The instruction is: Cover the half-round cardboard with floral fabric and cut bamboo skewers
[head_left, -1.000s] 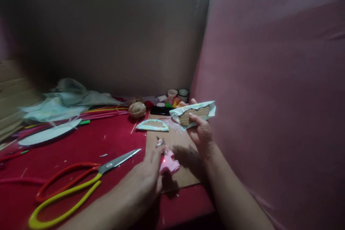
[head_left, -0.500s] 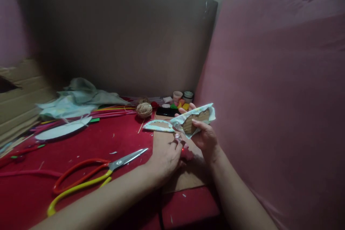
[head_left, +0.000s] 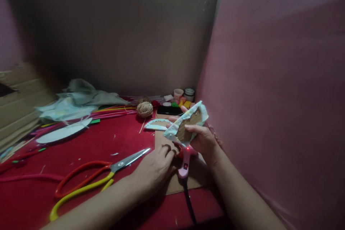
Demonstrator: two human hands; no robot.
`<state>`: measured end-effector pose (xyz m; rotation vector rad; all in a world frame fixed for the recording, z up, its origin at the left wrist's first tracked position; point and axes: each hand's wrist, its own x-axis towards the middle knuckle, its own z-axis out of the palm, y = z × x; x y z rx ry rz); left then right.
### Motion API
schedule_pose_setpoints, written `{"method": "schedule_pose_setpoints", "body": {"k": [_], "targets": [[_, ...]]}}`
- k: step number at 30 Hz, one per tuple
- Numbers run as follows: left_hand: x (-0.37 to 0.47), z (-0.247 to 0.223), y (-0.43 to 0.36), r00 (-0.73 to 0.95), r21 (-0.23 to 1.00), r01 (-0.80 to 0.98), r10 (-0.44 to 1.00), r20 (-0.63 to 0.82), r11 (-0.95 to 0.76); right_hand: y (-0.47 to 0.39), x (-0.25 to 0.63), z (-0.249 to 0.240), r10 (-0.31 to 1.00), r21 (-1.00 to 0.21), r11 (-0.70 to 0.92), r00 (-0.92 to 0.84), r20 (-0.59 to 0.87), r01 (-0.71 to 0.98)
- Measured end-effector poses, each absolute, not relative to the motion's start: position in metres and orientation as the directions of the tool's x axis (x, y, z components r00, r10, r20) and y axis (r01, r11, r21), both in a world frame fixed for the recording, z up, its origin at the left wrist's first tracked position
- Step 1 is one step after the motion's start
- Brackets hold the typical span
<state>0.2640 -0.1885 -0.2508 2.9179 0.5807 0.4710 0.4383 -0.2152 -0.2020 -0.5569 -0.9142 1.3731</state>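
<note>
A fabric-edged cardboard piece [head_left: 190, 124] is held up, tilted, in my right hand [head_left: 206, 142], thumb on its bare brown face. Just below it lies a pink glue gun [head_left: 184, 165] with a lit red light and a black cord, on a cardboard sheet [head_left: 175, 185]. Beside the gun's left side is my left hand [head_left: 159, 163], fingers bent downward; their tips are partly hidden near a dark red object that I cannot make out. A second fabric-edged half-round piece [head_left: 159, 124] lies flat behind my left hand.
Large scissors [head_left: 121, 164] with red and yellow handles lie open on the red cloth [head_left: 99, 147]. Farther back are a twine ball [head_left: 145, 109], a black phone [head_left: 168, 110], small cups [head_left: 178, 94], a white oval [head_left: 63, 130] and crumpled fabric [head_left: 78, 97]. A pink wall stands at right.
The held piece has moved left and tilted more steeply. My left hand has shifted left and down, leaving the pink glue gun and its cord more visible.
</note>
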Motion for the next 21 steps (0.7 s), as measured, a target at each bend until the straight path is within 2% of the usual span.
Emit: {"method": "schedule_pose_setpoints", "body": {"k": [4,7,9,11,13,15,18,21], "targets": [[0.247,-0.239,-0.175,0.755,0.288,0.496,0.570,0.323,-0.819,-0.219,0.432,-0.201,0.973,-0.817,0.125,-0.092,0.212,-0.564],[0.229,-0.221,-0.158,0.576,0.431,0.587,0.728,0.372,-0.685,-0.222,0.430,-0.202,0.970,-0.836,0.093,-0.141,0.198,-0.540],[0.221,-0.208,-0.150,0.485,0.564,0.550,0.785,0.386,-0.616,-0.224,0.428,-0.202,0.968,-0.846,0.055,-0.179,0.176,-0.531],[0.219,-0.195,-0.147,0.478,0.712,0.447,0.817,0.322,-0.542,-0.225,0.424,-0.202,0.966,-0.850,-0.007,-0.224,0.132,-0.527],[0.223,-0.182,-0.150,0.539,0.843,0.310,0.812,0.224,-0.439,-0.226,0.418,-0.202,0.957,-0.845,-0.073,-0.275,0.089,-0.529],[0.229,-0.170,-0.154,0.642,0.925,0.191,0.755,0.135,-0.328,-0.227,0.414,-0.203,0.938,-0.845,-0.152,-0.343,0.039,-0.513],[0.237,-0.161,-0.156,0.779,0.971,0.141,0.627,0.011,-0.192,-0.229,0.412,-0.204,0.914,-0.867,-0.263,-0.398,-0.083,-0.424],[0.240,-0.159,-0.152,0.813,0.980,0.146,0.580,-0.042,-0.132,-0.227,0.414,-0.205,0.886,-0.877,-0.341,-0.427,-0.179,-0.340]]}}
